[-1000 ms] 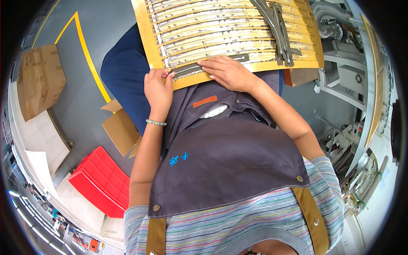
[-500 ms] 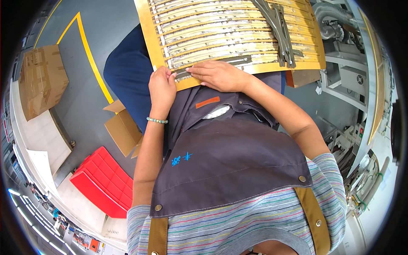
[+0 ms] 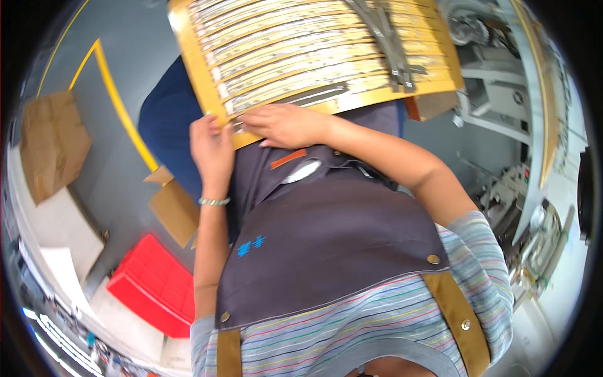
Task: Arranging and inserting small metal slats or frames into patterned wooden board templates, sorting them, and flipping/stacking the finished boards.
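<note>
A yellow board [image 3: 201, 69] carrying several rows of pale flat strips leans against my lap at the top of the view. A dark metal bar [image 3: 314, 95] lies near its lower edge, and a grey metal clamp piece [image 3: 386, 38] crosses the rows at the right. My left hand [image 3: 210, 147] grips the board's lower left corner, thumb on top. My right hand [image 3: 286, 124] lies flat on the lower edge, fingers pressing the left end of the lowest strip. I wear a grey apron [image 3: 326, 239] over a striped shirt.
A blue chair seat [image 3: 166, 122] sits under the board. On the grey floor lie a red crate [image 3: 154, 286], cardboard pieces [image 3: 53, 141] and a yellow floor line [image 3: 119, 107]. Metal machinery and white framing [image 3: 502, 94] fill the right side.
My right hand has slid left along the board's lower edge, uncovering the dark bar. My left hand kept its hold on the corner.
</note>
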Available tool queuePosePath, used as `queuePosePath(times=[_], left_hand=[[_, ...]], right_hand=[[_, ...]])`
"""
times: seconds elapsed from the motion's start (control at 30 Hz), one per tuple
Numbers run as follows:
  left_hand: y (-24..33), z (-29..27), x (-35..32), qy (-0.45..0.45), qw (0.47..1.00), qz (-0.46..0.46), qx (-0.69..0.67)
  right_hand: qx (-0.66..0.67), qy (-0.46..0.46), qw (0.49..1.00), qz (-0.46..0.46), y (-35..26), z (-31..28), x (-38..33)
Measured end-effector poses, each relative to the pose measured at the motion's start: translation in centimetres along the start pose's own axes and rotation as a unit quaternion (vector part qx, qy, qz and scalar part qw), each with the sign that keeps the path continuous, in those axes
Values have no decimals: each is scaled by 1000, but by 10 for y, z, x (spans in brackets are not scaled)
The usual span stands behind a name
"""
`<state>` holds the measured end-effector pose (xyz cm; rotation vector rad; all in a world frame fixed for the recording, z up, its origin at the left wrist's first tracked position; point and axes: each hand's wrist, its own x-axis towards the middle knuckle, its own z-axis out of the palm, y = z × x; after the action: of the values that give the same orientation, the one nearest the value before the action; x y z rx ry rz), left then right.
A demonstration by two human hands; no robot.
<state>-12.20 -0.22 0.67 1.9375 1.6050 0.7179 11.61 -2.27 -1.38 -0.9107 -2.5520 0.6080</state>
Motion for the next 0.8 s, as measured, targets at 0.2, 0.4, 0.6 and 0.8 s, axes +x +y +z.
queuePosePath(times=[0.2,0.4,0.6,0.8], left_hand=[[-6,-13,-5,12,1000,-5,-6],[33,-43,7,-52,933,-143,-325],[187,-119,12,-311,640,301,-635],[229,-132,29,-370,475,448,-661]], right_hand=[[30,25,999,-17,-1,-12,-9],[-170,384,832,362,44,-98,-114],[-267,224,778,523,63,-125,-171],[-231,238,731,596,59,-146,-178]])
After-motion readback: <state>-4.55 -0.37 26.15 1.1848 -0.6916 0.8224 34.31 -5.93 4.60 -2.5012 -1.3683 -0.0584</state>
